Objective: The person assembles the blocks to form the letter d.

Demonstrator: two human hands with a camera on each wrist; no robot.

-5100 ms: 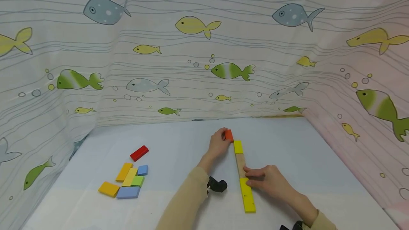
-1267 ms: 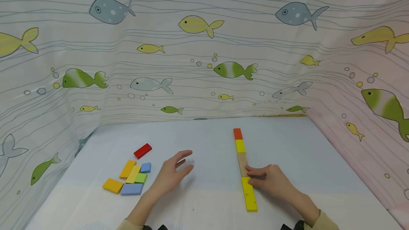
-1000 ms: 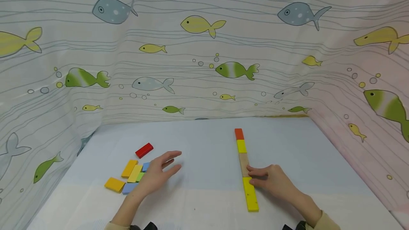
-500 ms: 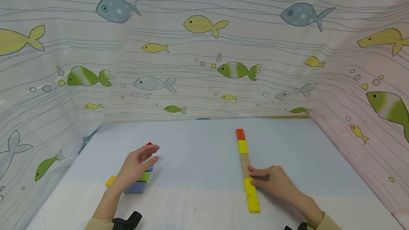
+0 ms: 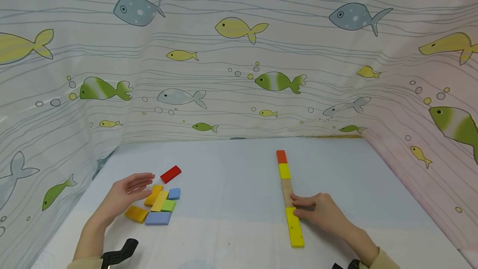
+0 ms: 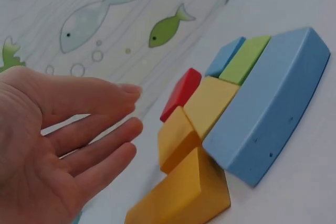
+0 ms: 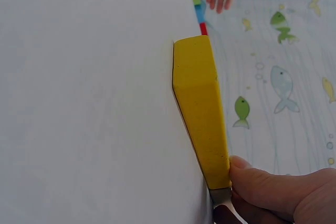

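On the right of the table, several flat blocks lie end to end in one row: an orange-red block (image 5: 281,156), a short yellow block (image 5: 284,171), a plain wooden block (image 5: 286,192) and a long yellow block (image 5: 295,229). My right hand (image 5: 324,213) touches the row's right side, index finger at the wooden block and thumb at the long yellow one. Loosely spread, my left hand (image 5: 121,196) hovers by the left group, holding nothing. Nearest it are an orange-yellow block (image 5: 153,195) and another orange-yellow block (image 5: 136,214); the left wrist view shows a gap between fingers and blocks.
Beside them lie a pale yellow block (image 5: 160,201), a green block (image 5: 169,206), a small blue block (image 5: 174,194), a longer blue block (image 5: 158,218) and a red block (image 5: 170,174). A fish-patterned curtain (image 5: 224,107) borders the table's back and sides.
The orange-red block, earlier held by my left hand, now lies at the row's far end. That hand has moved left across the table to the group's left side. My right hand stays at the row.
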